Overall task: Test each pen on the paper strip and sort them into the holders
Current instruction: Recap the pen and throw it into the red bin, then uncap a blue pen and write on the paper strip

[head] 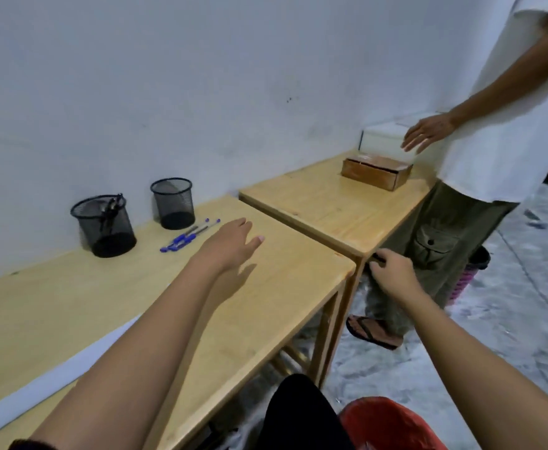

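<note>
Head view: my left hand [230, 241], open and empty, hovers nearest the blue pens [188, 237], which lie just to its left, slanting far-right on the surface [282, 293]; my right hand [392, 271], past the edge, pinches a small dark object [378, 256].

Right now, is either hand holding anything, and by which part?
The left hand is open, holding nothing. The right hand pinches a small dark thing; which part cannot be told.

Bare forearms [136, 352], a dark sleeve hem [26, 444] on the left arm, black garment [298, 417] on the lap
</note>
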`<action>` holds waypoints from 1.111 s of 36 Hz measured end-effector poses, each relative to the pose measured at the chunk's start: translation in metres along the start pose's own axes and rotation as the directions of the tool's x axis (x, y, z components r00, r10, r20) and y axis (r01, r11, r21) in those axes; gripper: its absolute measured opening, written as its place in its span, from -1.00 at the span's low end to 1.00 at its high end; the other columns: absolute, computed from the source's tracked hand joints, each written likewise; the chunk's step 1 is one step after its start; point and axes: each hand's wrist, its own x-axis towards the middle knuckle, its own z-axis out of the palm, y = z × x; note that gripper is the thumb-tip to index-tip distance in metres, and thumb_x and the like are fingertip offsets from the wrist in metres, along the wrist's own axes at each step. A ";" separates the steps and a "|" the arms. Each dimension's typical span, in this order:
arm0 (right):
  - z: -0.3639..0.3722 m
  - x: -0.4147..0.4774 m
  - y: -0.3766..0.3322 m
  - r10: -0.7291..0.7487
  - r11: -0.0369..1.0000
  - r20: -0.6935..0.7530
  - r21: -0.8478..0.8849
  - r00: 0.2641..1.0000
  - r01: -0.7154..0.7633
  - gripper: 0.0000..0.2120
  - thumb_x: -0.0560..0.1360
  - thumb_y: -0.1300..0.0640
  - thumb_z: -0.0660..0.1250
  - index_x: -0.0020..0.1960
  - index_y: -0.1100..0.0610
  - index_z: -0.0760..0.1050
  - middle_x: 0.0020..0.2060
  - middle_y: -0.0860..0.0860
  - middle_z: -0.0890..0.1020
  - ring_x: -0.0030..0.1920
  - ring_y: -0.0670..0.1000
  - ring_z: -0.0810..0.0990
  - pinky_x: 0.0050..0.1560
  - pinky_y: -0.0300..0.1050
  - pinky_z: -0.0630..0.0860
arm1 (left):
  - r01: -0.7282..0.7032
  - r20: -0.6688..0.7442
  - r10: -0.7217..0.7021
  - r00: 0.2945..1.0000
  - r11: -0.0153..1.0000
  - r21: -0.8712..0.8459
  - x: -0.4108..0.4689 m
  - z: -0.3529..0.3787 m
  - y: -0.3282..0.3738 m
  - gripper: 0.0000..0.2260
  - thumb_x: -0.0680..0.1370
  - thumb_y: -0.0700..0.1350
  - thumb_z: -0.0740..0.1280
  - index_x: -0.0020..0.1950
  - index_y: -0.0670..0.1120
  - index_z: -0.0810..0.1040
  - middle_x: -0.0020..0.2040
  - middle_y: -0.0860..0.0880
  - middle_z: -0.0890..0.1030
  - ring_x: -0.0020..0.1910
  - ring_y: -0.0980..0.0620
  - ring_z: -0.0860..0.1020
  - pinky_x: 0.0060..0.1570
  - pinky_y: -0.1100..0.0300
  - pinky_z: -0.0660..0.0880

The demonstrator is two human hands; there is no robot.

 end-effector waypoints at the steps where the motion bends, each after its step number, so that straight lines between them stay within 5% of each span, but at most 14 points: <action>1: 0.005 0.004 -0.015 -0.025 1.000 0.015 0.015 1.000 0.024 -0.61 0.56 0.18 0.20 0.37 0.22 0.33 0.22 0.21 0.50 0.09 0.17 0.54 0.06 0.05 0.52 | 0.014 -0.007 -0.014 1.000 1.000 0.006 -0.004 -0.005 -0.009 -0.48 0.62 0.11 0.05 0.50 -0.14 0.15 0.54 -0.07 0.12 0.50 -0.05 0.13 0.43 0.03 0.15; 4: 0.031 0.016 -0.062 -0.090 0.996 0.046 0.019 0.995 0.089 -0.59 0.56 0.15 0.20 0.40 0.17 0.32 0.30 0.15 0.45 0.24 0.13 0.47 0.18 0.00 0.44 | 0.061 -0.031 -0.061 0.998 0.998 0.017 -0.017 -0.018 -0.039 -0.50 0.62 0.09 0.06 0.49 -0.15 0.17 0.53 -0.08 0.15 0.49 -0.05 0.15 0.40 0.08 0.16; 8: 0.077 0.024 -0.117 -0.200 0.980 0.120 0.004 0.973 0.201 -0.60 0.54 0.16 0.21 0.37 0.18 0.36 0.28 0.15 0.49 0.11 0.10 0.52 0.10 -0.05 0.44 | 0.174 -0.058 -0.176 0.983 0.984 -0.041 -0.034 -0.025 -0.085 -0.53 0.61 0.08 0.10 0.45 -0.14 0.24 0.49 -0.11 0.24 0.45 -0.07 0.23 0.34 0.04 0.24; 10: 0.100 0.027 -0.136 -0.264 0.964 0.168 0.014 0.950 0.265 -0.58 0.52 0.17 0.23 0.37 0.20 0.37 0.31 0.15 0.47 0.21 0.11 0.50 0.16 -0.10 0.40 | 0.239 -0.069 -0.243 0.968 0.969 -0.064 -0.043 -0.022 -0.106 -0.55 0.61 0.07 0.12 0.40 -0.16 0.30 0.44 -0.13 0.31 0.40 -0.10 0.30 0.31 0.03 0.29; 14: 0.148 0.027 -0.168 -0.339 0.940 0.238 0.129 0.910 0.317 -0.61 0.52 0.18 0.21 0.34 0.16 0.40 0.30 0.12 0.47 0.24 0.08 0.48 0.06 -0.25 0.32 | 0.329 -0.079 -0.336 0.939 0.941 -0.083 -0.063 -0.012 -0.146 -0.49 0.61 0.10 0.09 0.48 -0.14 0.19 0.53 -0.08 0.16 0.50 -0.02 0.13 0.43 0.06 0.15; 20: 0.197 0.045 -0.202 -0.577 0.805 0.384 0.119 0.721 0.582 -0.71 0.54 0.18 0.17 0.22 0.17 0.50 0.18 0.11 0.56 0.19 0.10 0.49 0.10 -0.14 0.37 | 0.396 -0.078 -0.405 0.911 0.912 -0.112 -0.085 -0.007 -0.186 -0.57 0.59 0.13 0.09 0.27 -0.16 0.39 0.45 -0.15 0.29 0.48 0.00 0.18 0.39 0.04 0.24; 24: 0.215 0.058 -0.212 -0.674 0.685 0.448 0.081 0.588 0.724 -0.73 0.51 0.25 0.21 0.17 0.18 0.53 0.10 0.13 0.58 0.11 0.12 0.51 0.03 -0.18 0.32 | 0.397 -0.072 -0.404 0.912 0.913 -0.088 -0.090 -0.002 -0.192 -0.54 0.62 0.07 0.11 0.44 -0.15 0.27 0.54 -0.08 0.13 0.52 0.01 0.08 0.44 0.15 0.07; 33: 0.232 0.073 -0.218 -0.745 0.623 0.398 0.125 0.536 0.772 -0.84 0.47 0.27 0.34 0.02 0.24 0.61 -0.02 0.14 0.59 0.05 0.12 0.49 -0.01 -0.23 0.29 | 0.409 -0.069 -0.415 0.907 0.908 -0.088 -0.091 0.001 -0.193 -0.52 0.61 0.06 0.12 0.46 -0.15 0.23 0.54 -0.06 0.12 0.52 0.02 0.07 0.46 0.14 0.08; 37: 0.232 0.067 -0.215 -0.767 0.608 0.368 0.154 0.526 0.779 -0.89 0.46 0.26 0.35 -0.03 0.22 0.61 -0.06 0.12 0.58 0.01 0.09 0.49 -0.05 -0.25 0.29 | 0.415 -0.049 -0.419 0.907 0.906 -0.083 -0.088 -0.001 -0.196 -0.69 0.60 0.03 0.16 0.13 -0.21 0.44 0.45 -0.15 0.30 0.47 -0.05 0.20 0.37 0.10 0.24; 40: 0.231 0.057 -0.214 -0.780 0.588 0.381 0.174 0.497 0.790 -0.91 0.47 0.25 0.35 -0.06 0.23 0.61 -0.08 0.13 0.57 0.00 0.10 0.50 -0.03 -0.19 0.35 | 0.422 -0.104 -0.436 0.894 0.897 -0.133 -0.087 -0.003 -0.188 -0.77 0.57 -0.05 0.22 -0.19 -0.17 0.35 0.01 -0.13 0.48 0.12 -0.15 0.45 -0.01 0.12 0.34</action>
